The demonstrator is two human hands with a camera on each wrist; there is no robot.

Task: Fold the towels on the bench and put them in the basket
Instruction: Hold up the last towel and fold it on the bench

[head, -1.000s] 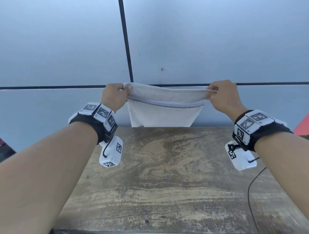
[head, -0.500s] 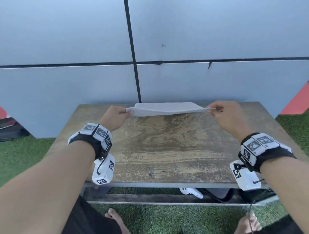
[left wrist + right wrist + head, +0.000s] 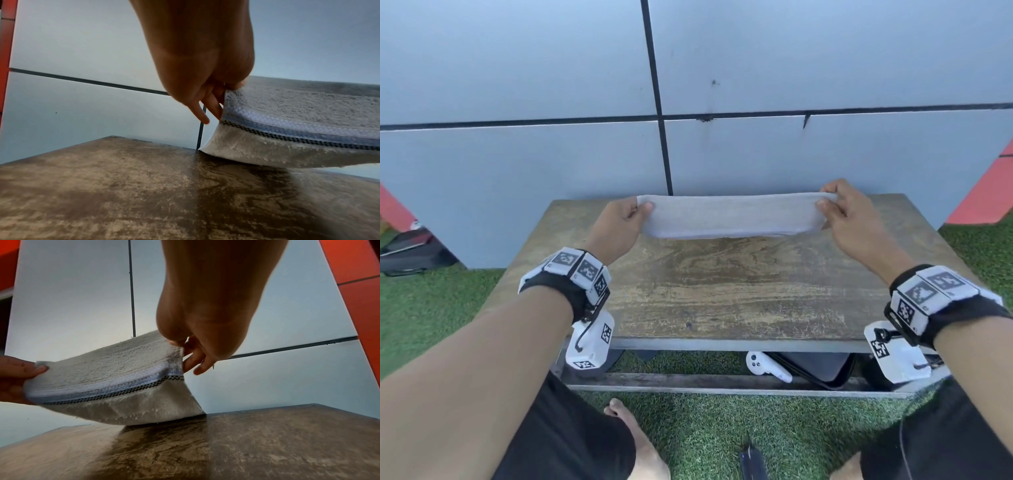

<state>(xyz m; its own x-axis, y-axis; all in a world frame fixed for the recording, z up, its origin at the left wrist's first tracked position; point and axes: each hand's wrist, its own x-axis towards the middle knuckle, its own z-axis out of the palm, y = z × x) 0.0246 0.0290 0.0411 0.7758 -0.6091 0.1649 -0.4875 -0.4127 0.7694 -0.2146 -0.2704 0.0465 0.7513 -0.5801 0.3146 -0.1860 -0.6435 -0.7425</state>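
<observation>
Terry-cloth towel (image 3: 734, 216), soft, light and floppy, sags toward the bench (image 3: 739, 291) at twelve o'clock, its lower edge touching the wood. Left hand (image 3: 619, 222) and right hand (image 3: 854, 222) pinch its upper corners, likely the best hold.

I see a white towel (image 3: 107, 369) with a pale blue woven band and black-and-white checked stripe, a mottled brown bench (image 3: 739, 291), grey wall panels (image 3: 517, 171) with black seams, green turf (image 3: 431, 301).
</observation>
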